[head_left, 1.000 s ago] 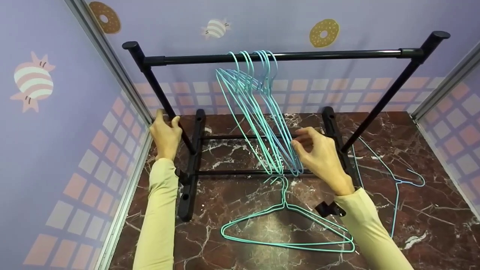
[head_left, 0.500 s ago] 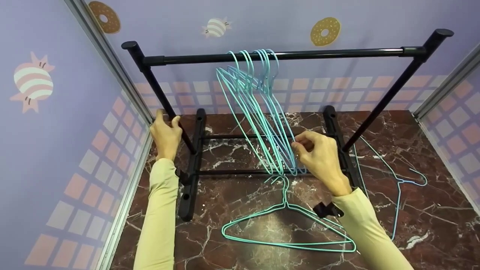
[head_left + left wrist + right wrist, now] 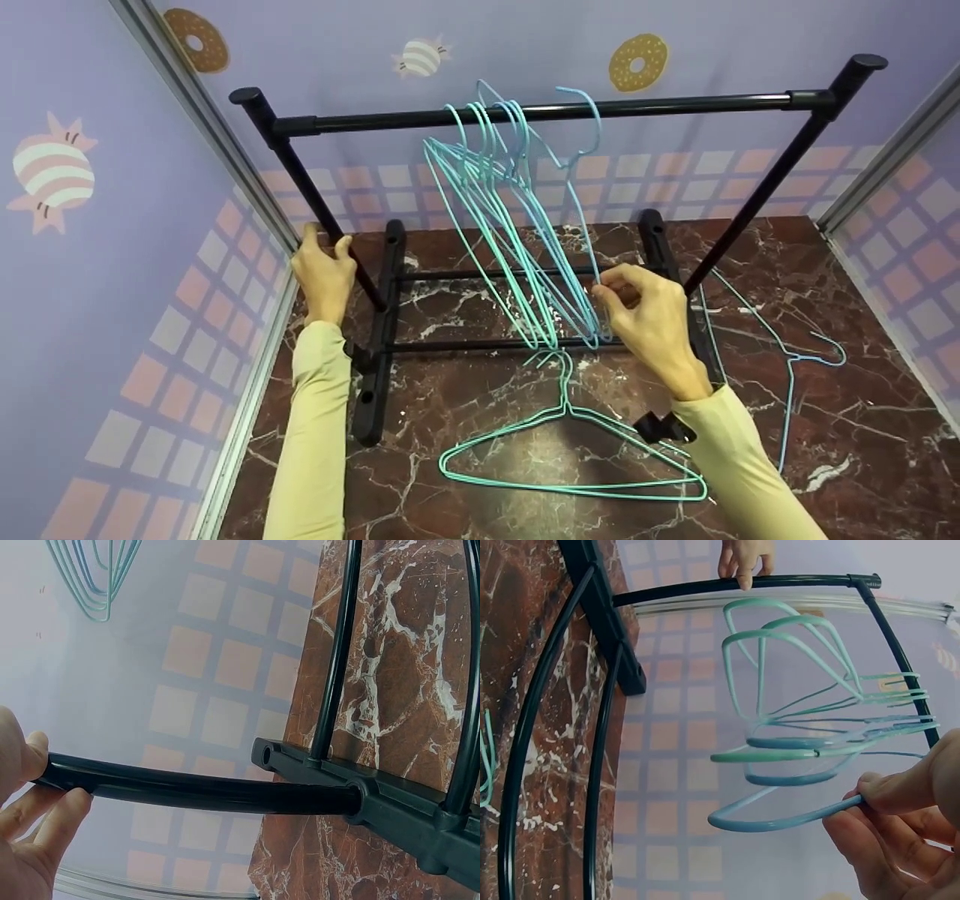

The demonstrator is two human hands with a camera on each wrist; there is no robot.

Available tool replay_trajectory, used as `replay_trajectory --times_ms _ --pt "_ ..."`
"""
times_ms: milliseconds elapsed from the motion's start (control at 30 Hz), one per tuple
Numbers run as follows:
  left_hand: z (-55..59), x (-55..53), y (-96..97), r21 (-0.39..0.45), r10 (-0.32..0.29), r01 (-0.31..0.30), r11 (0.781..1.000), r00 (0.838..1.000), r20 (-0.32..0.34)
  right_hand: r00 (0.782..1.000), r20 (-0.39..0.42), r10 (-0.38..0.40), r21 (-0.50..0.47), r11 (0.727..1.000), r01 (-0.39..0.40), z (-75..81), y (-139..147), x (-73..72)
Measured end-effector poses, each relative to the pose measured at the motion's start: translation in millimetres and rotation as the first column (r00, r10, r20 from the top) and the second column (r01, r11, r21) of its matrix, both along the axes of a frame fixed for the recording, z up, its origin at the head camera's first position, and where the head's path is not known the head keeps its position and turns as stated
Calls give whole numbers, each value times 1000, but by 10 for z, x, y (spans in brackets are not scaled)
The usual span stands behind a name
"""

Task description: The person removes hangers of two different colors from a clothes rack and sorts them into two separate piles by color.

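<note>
My left hand [image 3: 324, 277] grips the left upright pole [image 3: 311, 195] of a black clothes rack. In the left wrist view, thumb and fingers lie on opposite sides of that pole. Between thumb and fingertips, my right hand [image 3: 649, 315] pinches the side of a blue wire hanger [image 3: 585, 217]. This hanger's hook stands off the top rail [image 3: 697, 106], up near its height, apart from the others. Several teal and blue hangers [image 3: 525, 264] hang bunched left of it. The right wrist view shows the pinched hanger's rounded corner [image 3: 780, 824] nearest the camera.
Two teal hangers [image 3: 570, 490] lie stacked on the dark marbled floor in front of the rack. Beyond the rack's right foot lies another blue hanger [image 3: 790, 397]. Low crossbars [image 3: 465, 346] join the rack's feet. Patterned walls [image 3: 172, 300] close in behind and at both sides.
The right hand has drawn the outermost blue hanger away from the bunch; its hook, on the rail before, is now off it and swung rightward. The left hand keeps its grip on the pole.
</note>
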State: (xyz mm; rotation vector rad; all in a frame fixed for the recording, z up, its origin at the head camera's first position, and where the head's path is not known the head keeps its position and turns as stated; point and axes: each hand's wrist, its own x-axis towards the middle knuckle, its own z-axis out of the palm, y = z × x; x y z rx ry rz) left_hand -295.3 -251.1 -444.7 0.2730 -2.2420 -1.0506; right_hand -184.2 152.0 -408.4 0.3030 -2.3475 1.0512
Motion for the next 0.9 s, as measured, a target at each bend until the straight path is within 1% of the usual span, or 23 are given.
replay_trajectory --times_ms 133,300,467,667,900 --pt "-3 4 3 -13 0 -1 1000 1000 -14 1000 13 -14 -3 1000 14 -69 88 42" --pt "-8 1 8 -18 0 0 1000 1000 -28 999 20 -48 18 999 48 -141 207 82" --pt "-13 -1 15 -11 5 -5 1000 1000 -29 997 27 -66 27 997 66 -180 306 105" --pt "-18 -7 29 -6 10 -10 1000 1000 -28 996 14 -88 29 996 88 -224 401 133" --pt "-14 -3 38 -12 31 -32 999 999 -40 994 15 -107 31 994 106 -278 519 176"
